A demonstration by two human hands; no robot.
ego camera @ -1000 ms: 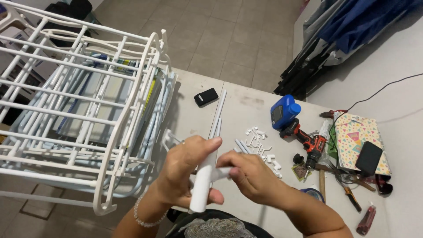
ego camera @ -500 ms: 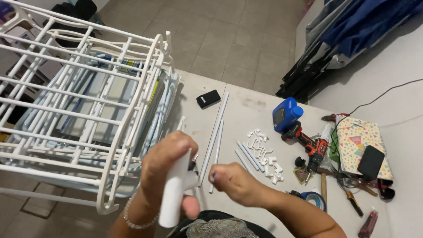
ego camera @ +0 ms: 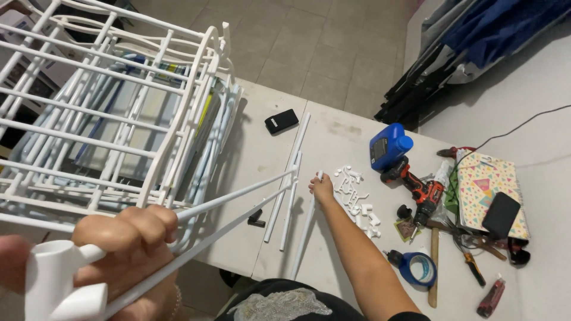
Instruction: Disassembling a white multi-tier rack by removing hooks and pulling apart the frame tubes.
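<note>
My left hand (ego camera: 128, 249) is close to the camera at the lower left, gripping a white plastic tube assembly (ego camera: 232, 205) with a T-shaped connector (ego camera: 56, 279) at its near end. Two thin white rods run from it toward the table's middle. My right hand (ego camera: 322, 185) reaches out over the white table (ego camera: 333, 137) and touches the end of a loose white tube (ego camera: 304, 238), beside a pile of small white connectors (ego camera: 357, 196). More white tubes (ego camera: 288, 178) lie side by side on the table.
A large white tube rack (ego camera: 107, 113) stands at the left. A black phone (ego camera: 281, 121), a blue container (ego camera: 388, 146), a red drill (ego camera: 419, 189), a colourful notebook (ego camera: 485, 184), a hammer (ego camera: 434, 261), a blue tape roll (ego camera: 419, 268) and hand tools lie on the right.
My right hand has let go of the piece and reached out to the tubes on the table. My left hand has drawn the tube assembly closer to the camera.
</note>
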